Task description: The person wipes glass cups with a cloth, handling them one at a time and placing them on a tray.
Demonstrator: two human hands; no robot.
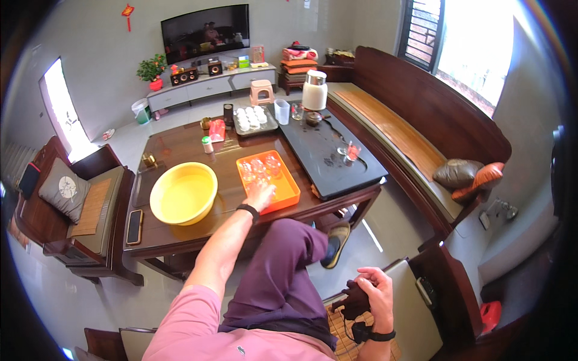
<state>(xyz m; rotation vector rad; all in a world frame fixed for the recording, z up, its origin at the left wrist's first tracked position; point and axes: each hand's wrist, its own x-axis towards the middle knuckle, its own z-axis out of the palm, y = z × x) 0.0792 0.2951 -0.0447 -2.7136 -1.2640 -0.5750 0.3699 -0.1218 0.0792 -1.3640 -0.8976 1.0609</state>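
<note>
My left hand reaches into an orange plastic tray on the dark wooden table. Several clear drinking glasses stand in the tray's far and left part. My left fingers are at the nearest glasses; whether they grip one is hidden. Left of the tray is a yellow plastic basin that seems to hold water. Over the seat beside my right thigh, my right hand holds a dark brown cloth between thumb and fingers.
A black tea tray carries a teapot, a white thermos jug and small glasses. White cups stand on a metal tray. A phone lies at the table's left corner. My raised knee nears the table edge.
</note>
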